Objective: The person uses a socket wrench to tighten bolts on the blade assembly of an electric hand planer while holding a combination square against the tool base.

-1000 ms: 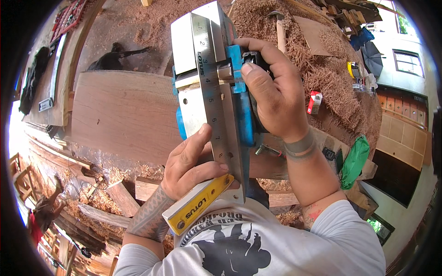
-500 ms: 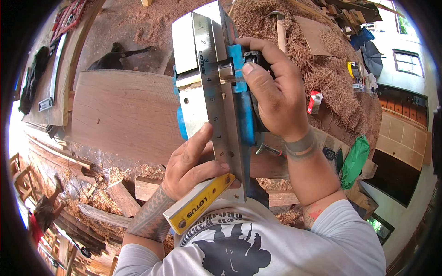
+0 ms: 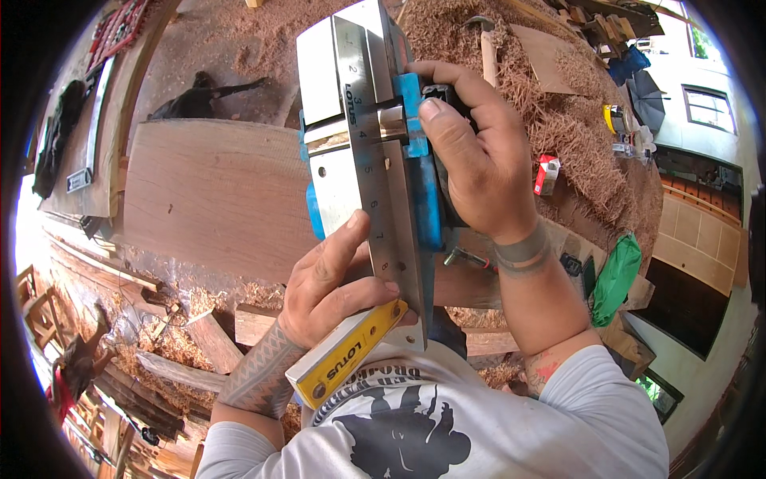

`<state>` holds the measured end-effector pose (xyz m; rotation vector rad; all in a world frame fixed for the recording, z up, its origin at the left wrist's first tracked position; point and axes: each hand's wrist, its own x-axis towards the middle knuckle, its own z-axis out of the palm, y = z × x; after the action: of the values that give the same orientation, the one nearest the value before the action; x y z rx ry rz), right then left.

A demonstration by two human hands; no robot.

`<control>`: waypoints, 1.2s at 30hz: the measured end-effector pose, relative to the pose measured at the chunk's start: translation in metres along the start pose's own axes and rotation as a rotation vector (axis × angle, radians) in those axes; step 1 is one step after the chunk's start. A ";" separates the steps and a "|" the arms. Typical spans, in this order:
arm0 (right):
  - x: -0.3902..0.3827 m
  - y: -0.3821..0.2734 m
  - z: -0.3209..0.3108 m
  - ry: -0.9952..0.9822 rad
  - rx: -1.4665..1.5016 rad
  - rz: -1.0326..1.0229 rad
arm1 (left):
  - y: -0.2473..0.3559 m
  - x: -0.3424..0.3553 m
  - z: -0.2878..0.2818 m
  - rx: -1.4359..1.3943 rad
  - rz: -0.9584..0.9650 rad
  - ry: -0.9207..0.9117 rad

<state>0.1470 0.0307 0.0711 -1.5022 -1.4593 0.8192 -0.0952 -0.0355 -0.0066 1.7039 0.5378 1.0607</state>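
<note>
planer: blue electric hand planer (image 3: pixel 415 172) flipped sole-up, held in front of the chest, metal sole plates facing the camera, blade slot roughly a third of the way down from the far end.
square: try square, steel blade (image 3: pixel 369 160) laid lengthwise along the sole and spanning the slot; yellow stock (image 3: pixel 347 354) at the near end, just past the rear plate's edge.
left hand: left hand (image 3: pixel 331 287) grips the square where stock meets blade, thumb pressing the blade flat on the rear plate, fingers wrapped under.
right hand: right hand (image 3: pixel 471 156) clenched on the planer's body from the right side, thumb over the blue edge near the slot, carrying the tool's weight.
step: looks like a straightedge check of the sole, front plate vs rear plate and cutter height. Judgement only; any gap under the blade is too fine to see.
next move needs: blade kept dead flat on the rear plate, planer held steady, eye low enough to sight light under the edge at the slot.
risk: cutter sits right beside the right thumb; can't tell if the tool is unplugged.
around: wide wooden slab (image 3: pixel 215 191) below and left, thick shavings (image 3: pixel 550 104) to the right with a hammer (image 3: pixel 485 48) on top, small red-and-white packet (image 3: pixel 546 174), green bag (image 3: pixel 616 275) lower right, offcuts (image 3: pixel 209 335) by the left forearm.
</note>
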 end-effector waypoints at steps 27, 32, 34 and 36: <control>-0.002 0.003 0.001 0.038 -0.005 -0.025 | 0.001 -0.005 0.004 0.052 0.012 0.022; -0.002 0.003 0.000 0.022 -0.022 -0.025 | 0.002 -0.005 0.002 0.009 -0.031 -0.002; -0.002 0.004 -0.001 0.023 -0.027 -0.031 | 0.002 -0.003 0.002 0.005 -0.018 0.005; -0.001 0.004 -0.002 0.015 -0.040 -0.043 | 0.002 -0.002 0.003 0.004 -0.009 0.009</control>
<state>0.1499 0.0293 0.0678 -1.4982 -1.4994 0.7558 -0.0943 -0.0391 -0.0057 1.6997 0.5536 1.0619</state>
